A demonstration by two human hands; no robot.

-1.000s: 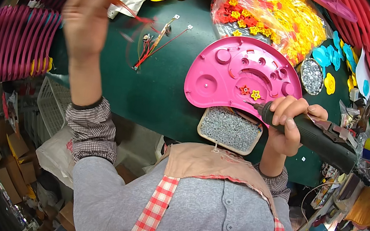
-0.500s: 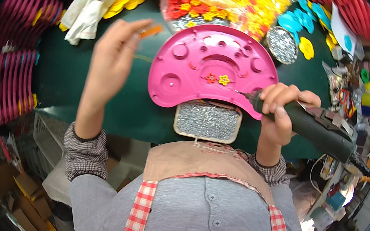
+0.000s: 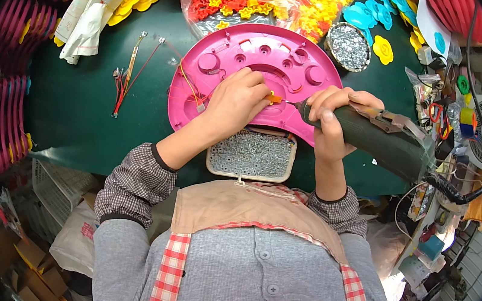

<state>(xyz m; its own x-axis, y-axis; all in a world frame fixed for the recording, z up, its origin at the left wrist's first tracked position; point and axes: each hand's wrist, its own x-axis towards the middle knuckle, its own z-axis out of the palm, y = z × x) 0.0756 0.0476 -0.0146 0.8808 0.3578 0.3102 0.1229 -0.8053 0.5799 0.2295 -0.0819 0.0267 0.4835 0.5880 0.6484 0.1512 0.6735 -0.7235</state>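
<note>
and here's the left hand (image 3: 236,100), forearm slanting up and inward, wrist low over the pink panel (image 3: 237,43), bent fingers bunched at a small orange piece (image 3: 274,98) on the panel's middle (pinching or just pressing, i can't tell). over on the other side the right hand (image 3: 335,120) comes up on a near-upright forearm, fingers and thumb wrapped firmly around a black power screwdriver (image 3: 385,140), its bit aimed left, right beside the orange piece, while thin wires (image 3: 187,81) trail left of the left hand!
</note>
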